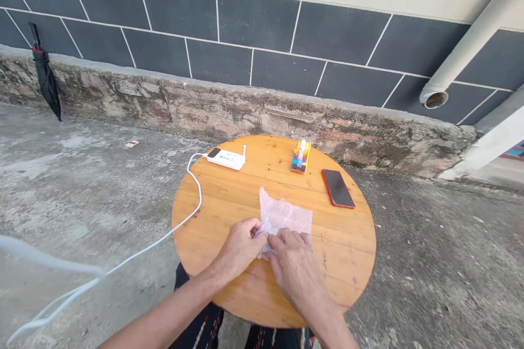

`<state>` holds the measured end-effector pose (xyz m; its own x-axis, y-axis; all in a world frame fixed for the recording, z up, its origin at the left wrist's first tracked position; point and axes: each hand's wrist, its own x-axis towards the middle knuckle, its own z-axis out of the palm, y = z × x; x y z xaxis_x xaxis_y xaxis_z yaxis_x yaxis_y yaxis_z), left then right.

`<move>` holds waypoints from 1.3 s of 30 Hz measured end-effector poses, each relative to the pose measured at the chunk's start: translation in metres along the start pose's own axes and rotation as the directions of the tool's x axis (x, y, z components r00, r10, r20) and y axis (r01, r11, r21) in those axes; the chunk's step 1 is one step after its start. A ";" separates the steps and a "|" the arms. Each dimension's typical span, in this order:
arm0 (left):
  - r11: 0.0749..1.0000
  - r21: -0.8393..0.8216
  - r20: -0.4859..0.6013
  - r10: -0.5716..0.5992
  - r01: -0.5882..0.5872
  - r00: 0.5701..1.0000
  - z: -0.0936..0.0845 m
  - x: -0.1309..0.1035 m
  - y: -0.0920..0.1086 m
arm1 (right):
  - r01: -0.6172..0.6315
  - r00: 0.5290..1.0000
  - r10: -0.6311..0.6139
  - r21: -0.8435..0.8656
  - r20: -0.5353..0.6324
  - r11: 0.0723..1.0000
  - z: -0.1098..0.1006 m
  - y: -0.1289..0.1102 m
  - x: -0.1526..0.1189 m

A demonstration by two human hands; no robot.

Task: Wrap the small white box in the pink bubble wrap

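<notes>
A sheet of pinkish, translucent bubble wrap [289, 212] lies on the round wooden table [221, 202], in front of me. My left hand [243, 242] has its fingers closed on the wrap's left near edge. Beside it, my right hand [292, 256] presses curled fingers onto the same near edge, which looks folded or rolled there. The two hands almost meet at the fingertips. Whether something is wrapped inside is hidden under my fingers.
At the table's far side are a white device [226, 158] with a white cable [200, 191], a tape dispenser [301, 156] and a red-edged phone [338, 188]. A black umbrella [46, 76] leans on the stone wall base [204, 106]. A drainpipe [470, 43] hangs at right.
</notes>
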<state>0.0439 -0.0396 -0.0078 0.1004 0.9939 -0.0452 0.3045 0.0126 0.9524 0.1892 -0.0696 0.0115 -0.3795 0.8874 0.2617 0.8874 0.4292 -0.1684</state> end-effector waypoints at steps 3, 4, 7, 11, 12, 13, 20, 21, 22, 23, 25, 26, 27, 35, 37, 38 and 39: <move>0.987 0.129 0.002 0.099 -0.099 0.995 0.001 -0.004 0.005 | -0.026 0.999 0.029 0.134 -0.021 0.991 0.004 0.005 -0.001; 0.977 0.166 0.010 0.130 -0.130 0.991 0.002 -0.005 0.007 | -0.038 0.999 0.043 0.166 -0.027 0.985 0.007 0.007 -0.002; 0.946 0.246 0.049 0.205 -0.211 0.978 0.003 -0.008 0.010 | -0.082 0.993 0.098 0.222 -0.060 0.972 0.017 0.011 -0.005; 0.876 0.330 0.156 0.318 -0.353 0.935 0.001 -0.015 0.006 | -0.114 0.988 0.140 0.304 -0.064 0.946 0.023 0.014 -0.008; 0.842 0.355 0.193 0.361 -0.408 0.912 0.000 -0.017 0.004 | -0.108 0.990 0.132 0.329 -0.052 0.938 0.022 0.016 -0.009; 0.801 0.382 0.230 0.400 -0.460 0.887 -0.002 -0.020 0.001 | -0.096 0.992 0.119 0.358 -0.042 0.929 0.019 0.017 -0.011; 0.503 0.567 0.365 0.556 -0.652 0.747 -0.006 -0.025 -0.003 | -0.299 0.941 0.337 0.547 0.033 0.781 -0.005 0.053 -0.055; 0.475 0.566 0.382 0.573 -0.674 0.725 -0.006 -0.023 -0.002 | -0.374 0.910 0.406 0.580 0.081 0.724 -0.005 0.058 -0.065; 0.455 0.555 0.400 0.588 -0.696 0.703 -0.005 -0.021 -0.002 | -0.440 0.871 0.478 0.615 0.115 0.654 -0.004 0.061 -0.074; 0.441 0.539 0.415 0.603 -0.718 0.682 -0.005 -0.019 -0.003 | -0.492 0.831 0.535 0.651 0.153 0.578 -0.002 0.063 -0.082; 0.432 0.505 0.432 0.624 -0.748 0.652 -0.004 -0.016 -0.005 | -0.558 0.752 0.618 0.720 0.229 0.412 0.004 0.061 -0.092; 0.431 0.492 0.435 0.631 -0.756 0.643 -0.003 -0.015 -0.007 | -0.572 0.722 0.637 0.750 0.269 0.331 0.007 0.058 -0.094; 0.431 0.483 0.433 0.639 -0.762 0.636 -0.003 -0.014 -0.008 | -0.579 0.697 0.647 0.774 0.308 0.257 0.009 0.053 -0.093; 0.452 0.408 0.380 0.706 -0.793 0.598 -0.005 -0.011 -0.014 | -0.575 0.660 0.571 0.817 0.488 -0.033 0.010 0.023 -0.065; 0.459 0.395 0.369 0.714 -0.796 0.595 -0.005 -0.011 -0.014 | -0.564 0.664 0.557 0.824 0.498 -0.064 0.011 0.021 -0.063; 0.463 0.390 0.366 0.715 -0.796 0.596 -0.005 -0.011 -0.014 | -0.554 0.669 0.556 0.830 0.494 -0.071 0.012 0.020 -0.062; 0.468 0.386 0.364 0.714 -0.795 0.598 -0.005 -0.011 -0.013 | -0.545 0.673 0.559 0.836 0.484 -0.068 0.013 0.020 -0.062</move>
<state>0.0336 -0.0497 -0.0184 0.6225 0.5632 0.5433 0.4286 -0.8263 0.3654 0.2273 -0.1137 -0.0209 0.1144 0.9188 -0.3778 -0.0721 -0.3716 -0.9256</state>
